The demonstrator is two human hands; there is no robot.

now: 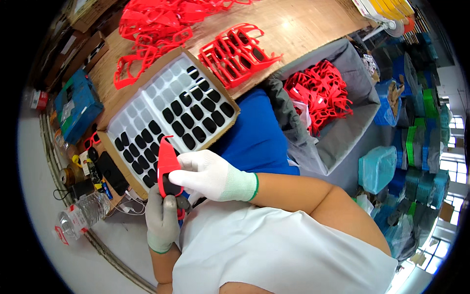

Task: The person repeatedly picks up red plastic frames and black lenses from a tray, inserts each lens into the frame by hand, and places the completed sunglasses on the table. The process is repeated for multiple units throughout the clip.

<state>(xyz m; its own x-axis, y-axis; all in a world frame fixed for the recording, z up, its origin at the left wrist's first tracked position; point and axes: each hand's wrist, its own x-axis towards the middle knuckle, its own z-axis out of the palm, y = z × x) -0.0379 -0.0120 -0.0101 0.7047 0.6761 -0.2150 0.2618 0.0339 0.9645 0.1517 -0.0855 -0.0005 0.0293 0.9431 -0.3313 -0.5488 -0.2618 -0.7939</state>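
Observation:
Close to my body I hold a red glasses frame (pixel 167 159), its temple arm pointing up. My left hand (pixel 163 221), in a soiled greyish glove, is closed around its lower part. My right hand (pixel 205 177), in a white glove with a green cuff edge, pinches it from the right. Its thumb lies against a dark lens (pixel 171 186) at the frame's front. Gloved fingers hide the frame's lower part. Just beyond my hands, a cardboard box (pixel 226 123) holds a white tray (pixel 135 113) with rows of dark lenses; its far-left pockets show no dark lenses.
Red frames lie heaped (pixel 152 22) on the wooden table (pixel 293 24), beside a row of frames with dark lenses (pixel 238 54). At right, a grey-lined bin (pixel 360 105) holds more red frames (pixel 320 95). A plastic bottle (pixel 85 214) and a black phone (pixel 112 172) are at left.

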